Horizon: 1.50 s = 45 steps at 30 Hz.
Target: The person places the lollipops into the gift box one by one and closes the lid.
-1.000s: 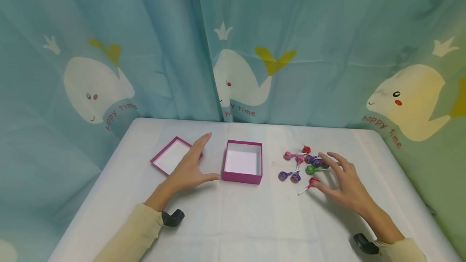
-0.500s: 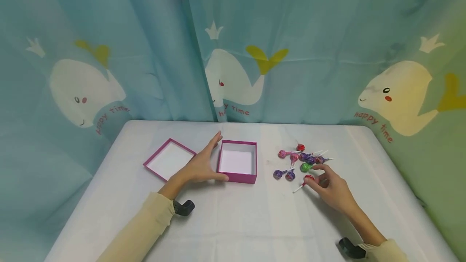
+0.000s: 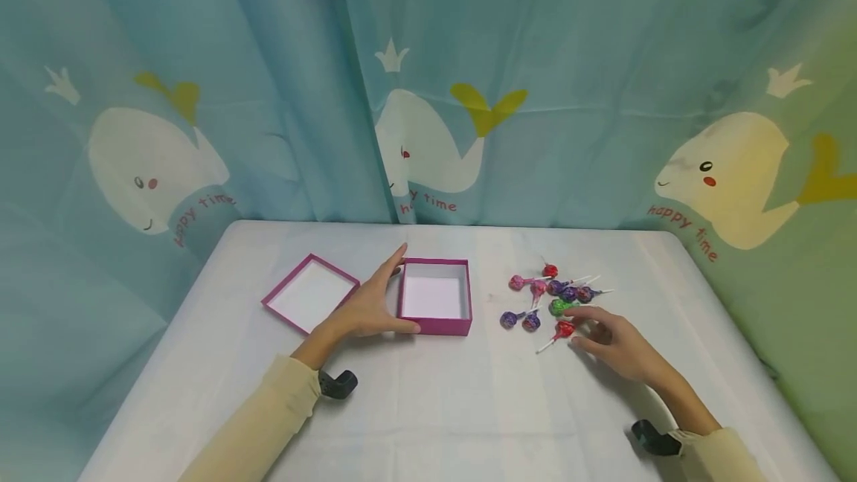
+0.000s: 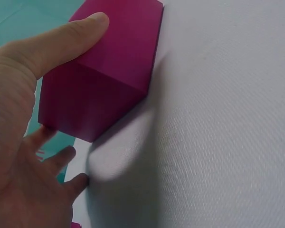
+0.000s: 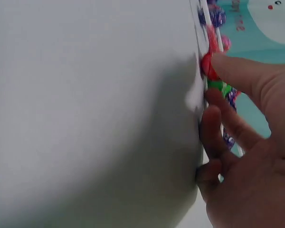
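In the head view, my left hand [image 3: 371, 307] spans the left side of an open magenta box [image 3: 435, 327] with a white inside. Its thumb lies on the front face and the index finger reaches the back left corner; the left wrist view shows the thumb flat on the box [image 4: 126, 42]. My right hand [image 3: 619, 344] is at the near right of a group of wrapped lollipops, its fingers bent and apart. Between thumb and index sits a red lollipop [image 3: 565, 329], with a green lollipop [image 3: 558, 308] just beyond. Whether the thumb touches the red one is unclear.
The box's lid [image 3: 311, 292] lies inside up, left of the box and partly behind the left hand. Purple lollipops [image 3: 509, 320], pink ones [image 3: 516, 283] and another red lollipop [image 3: 550, 271] lie on the white table [image 3: 455, 407]. A blue-green curtain [image 3: 281, 58] hangs behind.
My left hand has moved right onto the box. My right hand has lowered towards the near red lollipop, its fingers drawing in, then shifted slightly right. The lollipops stay on the table.
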### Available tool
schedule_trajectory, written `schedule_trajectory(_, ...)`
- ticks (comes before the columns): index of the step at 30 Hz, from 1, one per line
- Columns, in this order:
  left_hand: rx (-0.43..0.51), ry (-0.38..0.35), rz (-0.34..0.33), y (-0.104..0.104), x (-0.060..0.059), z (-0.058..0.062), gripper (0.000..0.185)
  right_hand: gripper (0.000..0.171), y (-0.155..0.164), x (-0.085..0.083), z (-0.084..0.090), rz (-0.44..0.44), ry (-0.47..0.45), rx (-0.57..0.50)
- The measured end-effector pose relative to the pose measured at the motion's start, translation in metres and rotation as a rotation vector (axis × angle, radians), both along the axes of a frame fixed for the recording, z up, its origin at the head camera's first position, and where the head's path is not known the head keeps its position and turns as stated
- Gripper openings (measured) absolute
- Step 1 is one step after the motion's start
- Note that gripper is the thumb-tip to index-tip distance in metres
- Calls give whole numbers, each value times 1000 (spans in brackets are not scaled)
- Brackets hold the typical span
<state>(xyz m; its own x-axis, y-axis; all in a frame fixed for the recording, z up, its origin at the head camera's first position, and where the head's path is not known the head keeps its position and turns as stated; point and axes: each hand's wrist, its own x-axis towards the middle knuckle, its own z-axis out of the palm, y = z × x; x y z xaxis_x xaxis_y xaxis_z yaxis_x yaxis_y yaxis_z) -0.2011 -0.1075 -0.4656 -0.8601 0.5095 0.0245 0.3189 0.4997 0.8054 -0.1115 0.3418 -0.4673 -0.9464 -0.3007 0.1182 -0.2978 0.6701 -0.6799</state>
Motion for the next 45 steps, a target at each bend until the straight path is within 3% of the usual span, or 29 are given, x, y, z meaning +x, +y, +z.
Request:
schedule_trajectory(5,-5,14,4,-2,1,-2,136,36,1,-5,-2,50,27,1)
schedule_trajectory(14,-9,-14,36,0,4,-4,134,31,1,-5,-10,-41,23,53)
schedule_trajectory(24,-19,-52,84,1,8,-5,126,27,-7,-4,2,-9,133,-71)
schedule_trajectory(35,38,-103,85,4,6,-7,126,27,-26,-24,25,11,136,-133)
schedule_trajectory(45,59,-130,66,3,5,-11,124,24,-56,-56,47,67,38,-182)
